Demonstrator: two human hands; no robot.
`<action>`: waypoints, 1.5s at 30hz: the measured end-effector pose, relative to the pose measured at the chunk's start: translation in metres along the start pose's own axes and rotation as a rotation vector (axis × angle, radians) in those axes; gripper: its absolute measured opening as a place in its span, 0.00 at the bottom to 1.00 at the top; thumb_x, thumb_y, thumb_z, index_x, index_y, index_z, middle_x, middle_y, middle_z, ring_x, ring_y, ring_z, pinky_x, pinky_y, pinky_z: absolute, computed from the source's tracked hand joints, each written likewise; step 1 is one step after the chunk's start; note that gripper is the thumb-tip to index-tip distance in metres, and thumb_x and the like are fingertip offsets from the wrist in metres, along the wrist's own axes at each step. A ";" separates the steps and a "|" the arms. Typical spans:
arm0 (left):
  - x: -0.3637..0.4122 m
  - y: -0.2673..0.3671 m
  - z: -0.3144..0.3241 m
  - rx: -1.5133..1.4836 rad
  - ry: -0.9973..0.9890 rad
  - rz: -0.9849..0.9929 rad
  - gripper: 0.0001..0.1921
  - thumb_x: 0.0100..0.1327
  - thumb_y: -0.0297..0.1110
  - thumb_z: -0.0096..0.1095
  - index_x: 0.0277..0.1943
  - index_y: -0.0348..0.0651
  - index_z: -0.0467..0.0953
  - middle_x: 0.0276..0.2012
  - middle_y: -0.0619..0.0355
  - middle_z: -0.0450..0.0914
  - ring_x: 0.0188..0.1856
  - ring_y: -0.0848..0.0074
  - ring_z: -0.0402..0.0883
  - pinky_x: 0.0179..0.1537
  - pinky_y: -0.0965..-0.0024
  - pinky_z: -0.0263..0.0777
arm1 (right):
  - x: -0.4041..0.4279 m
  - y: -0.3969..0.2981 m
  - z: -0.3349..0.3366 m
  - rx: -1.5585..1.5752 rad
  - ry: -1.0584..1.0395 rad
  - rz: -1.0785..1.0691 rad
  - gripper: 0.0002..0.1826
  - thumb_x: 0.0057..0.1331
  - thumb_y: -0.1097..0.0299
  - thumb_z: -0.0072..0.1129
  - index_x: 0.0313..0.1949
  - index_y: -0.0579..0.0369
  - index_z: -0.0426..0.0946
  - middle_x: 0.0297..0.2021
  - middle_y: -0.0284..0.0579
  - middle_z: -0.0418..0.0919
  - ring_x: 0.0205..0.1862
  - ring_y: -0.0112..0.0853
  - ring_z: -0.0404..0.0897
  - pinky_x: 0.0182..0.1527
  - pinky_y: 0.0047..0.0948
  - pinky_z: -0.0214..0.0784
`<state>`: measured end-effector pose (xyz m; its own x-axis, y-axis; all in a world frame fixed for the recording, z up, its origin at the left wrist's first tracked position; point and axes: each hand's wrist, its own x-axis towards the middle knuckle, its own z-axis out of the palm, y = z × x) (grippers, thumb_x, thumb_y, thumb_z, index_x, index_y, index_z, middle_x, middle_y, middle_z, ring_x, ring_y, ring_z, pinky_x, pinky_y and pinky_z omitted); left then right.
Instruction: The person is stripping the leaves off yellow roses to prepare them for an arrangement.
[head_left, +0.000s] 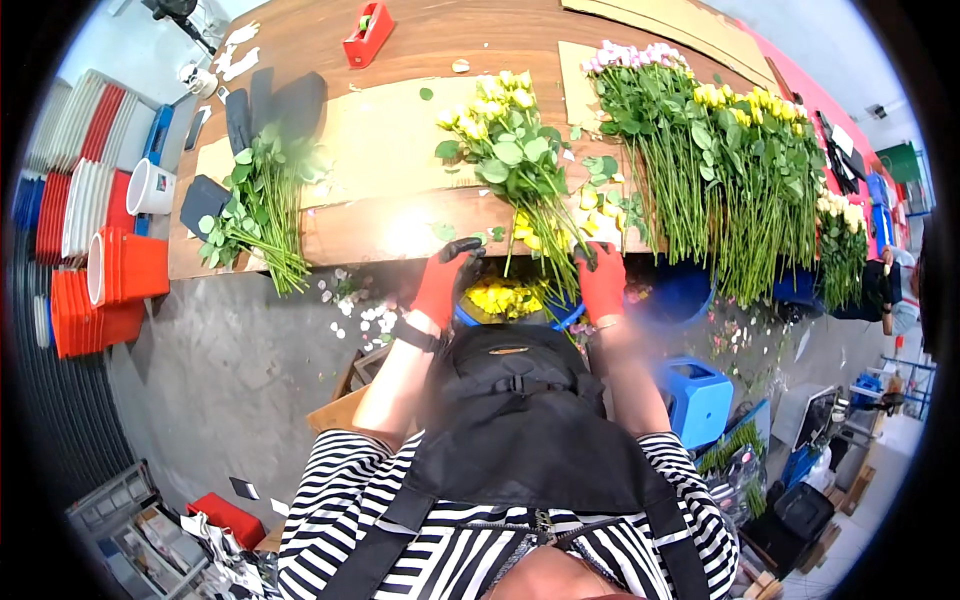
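My left hand (448, 279), in a red glove with black fingers, is at the table's front edge, fingers bent and apart, with nothing visible in them. My right hand (601, 276), gloved alike, is beside the lower stems of a bunch of yellow roses (517, 146). One slanting stem reaches its fingertips; whether they grip it cannot be told. The bunch lies with its blooms away from me and its stem ends past the table edge. Loose yellow petals (529, 229) lie by the stems. Below, between my hands, a blue bucket (568, 319) holds more yellow petals (501, 297).
Pink roses (637, 56) and more yellow roses (754, 105) lie to the right on the wooden table (420, 217). Green stems (277, 202) lie left. A red tape dispenser (367, 34) stands at the back. A blue stool (697, 401) is at lower right; another person (892, 289) is far right.
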<state>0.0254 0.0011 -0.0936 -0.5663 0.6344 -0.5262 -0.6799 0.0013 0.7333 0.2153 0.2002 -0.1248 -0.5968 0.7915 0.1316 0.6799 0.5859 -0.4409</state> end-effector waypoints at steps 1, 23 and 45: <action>0.001 0.005 0.004 0.016 0.006 -0.010 0.14 0.65 0.25 0.54 0.52 0.31 0.74 0.41 0.54 0.82 0.39 0.76 0.80 0.43 0.76 0.74 | -0.002 0.002 -0.001 0.004 -0.001 -0.005 0.18 0.56 0.67 0.62 0.48 0.53 0.76 0.45 0.53 0.76 0.47 0.50 0.75 0.49 0.43 0.68; -0.009 0.104 0.084 0.072 -0.235 0.592 0.17 0.65 0.29 0.56 0.56 0.35 0.72 0.46 0.57 0.79 0.47 0.75 0.77 0.49 0.73 0.70 | -0.076 0.015 -0.071 0.712 -0.197 -0.036 0.20 0.52 0.78 0.56 0.48 0.61 0.75 0.38 0.50 0.77 0.40 0.42 0.77 0.45 0.30 0.67; -0.092 0.069 0.118 0.327 -0.232 0.634 0.20 0.56 0.21 0.64 0.53 0.34 0.71 0.47 0.56 0.77 0.49 0.74 0.76 0.53 0.70 0.69 | 0.006 -0.152 -0.195 0.981 0.059 -0.311 0.24 0.49 0.79 0.67 0.48 0.61 0.76 0.49 0.44 0.74 0.49 0.32 0.75 0.51 0.28 0.68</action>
<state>0.0856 0.0341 0.0566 -0.6660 0.7366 0.1179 -0.0621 -0.2122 0.9752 0.1916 0.1497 0.1157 -0.6474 0.6516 0.3953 -0.1635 0.3879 -0.9071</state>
